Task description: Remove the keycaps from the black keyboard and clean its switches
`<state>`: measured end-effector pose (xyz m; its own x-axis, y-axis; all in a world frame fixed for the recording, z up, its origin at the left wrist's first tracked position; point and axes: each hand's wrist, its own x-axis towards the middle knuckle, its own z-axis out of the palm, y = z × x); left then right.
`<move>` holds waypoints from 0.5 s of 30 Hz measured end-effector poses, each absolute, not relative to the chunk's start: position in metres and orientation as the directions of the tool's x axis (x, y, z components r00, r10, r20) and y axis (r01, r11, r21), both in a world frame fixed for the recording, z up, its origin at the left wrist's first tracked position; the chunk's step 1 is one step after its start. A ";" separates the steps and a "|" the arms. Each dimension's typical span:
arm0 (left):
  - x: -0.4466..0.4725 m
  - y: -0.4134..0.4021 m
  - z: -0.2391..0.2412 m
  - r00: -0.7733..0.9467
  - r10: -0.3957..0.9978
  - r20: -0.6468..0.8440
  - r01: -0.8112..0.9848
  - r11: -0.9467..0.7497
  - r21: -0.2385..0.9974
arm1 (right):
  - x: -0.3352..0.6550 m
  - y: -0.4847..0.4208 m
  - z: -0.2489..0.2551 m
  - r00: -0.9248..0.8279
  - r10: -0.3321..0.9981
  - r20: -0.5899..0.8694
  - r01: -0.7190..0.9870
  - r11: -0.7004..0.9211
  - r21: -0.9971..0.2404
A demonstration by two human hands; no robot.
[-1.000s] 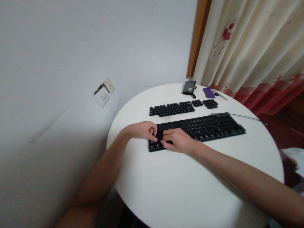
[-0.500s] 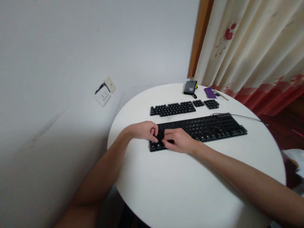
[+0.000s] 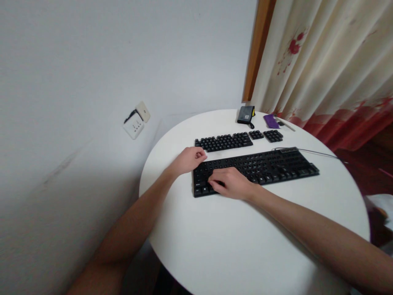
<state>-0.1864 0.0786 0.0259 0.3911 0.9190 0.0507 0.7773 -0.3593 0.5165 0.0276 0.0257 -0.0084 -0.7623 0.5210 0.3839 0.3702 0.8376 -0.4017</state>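
Observation:
A black keyboard (image 3: 276, 166) lies on the white round table; many of its upper rows show no keycaps, while its bottom row still has some. Behind it, loose black keycaps are set out in a main block (image 3: 225, 141), a small group (image 3: 256, 134) and a number-pad group (image 3: 273, 135). My left hand (image 3: 190, 159) hovers between the keycap block and the keyboard's left end, thumb and fingers pinched; anything between them is too small to name. Over the keyboard's lower left part rests my right hand (image 3: 230, 181), fingers curled together, their tips partly hidden.
At the table's back stand a dark grey folded case (image 3: 245, 115) with a loop, a purple packet (image 3: 271, 121) and a thin pale stick (image 3: 286, 123). The keyboard's cable (image 3: 316, 152) runs off to the right. A wall socket (image 3: 134, 125) is at left, a curtain (image 3: 331, 61) at right.
My left hand has lifted away from the keyboard's left end and moved up toward the keycap block, still pinched. My right hand has stayed nearly in place on the keyboard.

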 end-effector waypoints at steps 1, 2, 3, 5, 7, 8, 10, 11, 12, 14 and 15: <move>-0.184 0.082 0.021 0.372 0.917 0.146 0.771 -0.393 0.502 | 0.027 0.026 -0.009 -0.758 0.527 0.385 0.376 0.835 -0.402; -0.182 0.086 0.017 0.373 0.900 0.224 0.762 -0.435 0.480 | 0.027 0.026 -0.010 -0.755 0.531 0.384 0.382 0.833 -0.401; -0.179 0.089 0.012 0.387 0.877 0.286 0.753 -0.479 0.451 | 0.027 0.026 -0.011 -0.754 0.534 0.382 0.387 0.831 -0.399; -0.175 0.093 0.003 0.426 0.829 0.362 0.748 -0.548 0.375 | 0.026 0.026 -0.011 -0.752 0.539 0.380 0.397 0.830 -0.391; -0.172 0.095 -0.005 0.446 0.812 0.375 0.772 -0.562 0.297 | 0.026 0.027 -0.011 -0.749 0.542 0.381 0.404 0.829 -0.386; -0.170 0.095 -0.008 0.442 0.820 0.365 0.795 -0.546 0.263 | 0.026 0.027 -0.011 -0.747 0.543 0.383 0.405 0.829 -0.385; -0.168 0.095 -0.012 0.416 0.847 0.329 0.843 -0.496 0.210 | 0.026 0.027 -0.011 -0.746 0.541 0.389 0.400 0.831 -0.387; -0.167 0.094 -0.013 0.403 0.861 0.310 0.861 -0.472 0.191 | 0.026 0.027 -0.010 -0.746 0.539 0.391 0.397 0.832 -0.388; -0.167 0.094 -0.014 0.394 0.872 0.290 0.873 -0.454 0.179 | 0.026 0.027 -0.010 -0.746 0.538 0.393 0.396 0.832 -0.388; -0.166 0.094 -0.013 0.388 0.884 0.260 0.883 -0.438 0.169 | 0.026 0.027 -0.010 -0.747 0.538 0.392 0.396 0.832 -0.387; -0.166 0.094 -0.013 0.388 0.887 0.251 0.884 -0.435 0.170 | 0.026 0.026 -0.009 -0.747 0.538 0.391 0.397 0.832 -0.387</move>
<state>-0.1662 0.0941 -0.0126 0.3877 0.8868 0.2514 0.8842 -0.4349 0.1703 0.0262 0.0265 -0.0094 -0.7469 0.5382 0.3906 0.3970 0.8321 -0.3874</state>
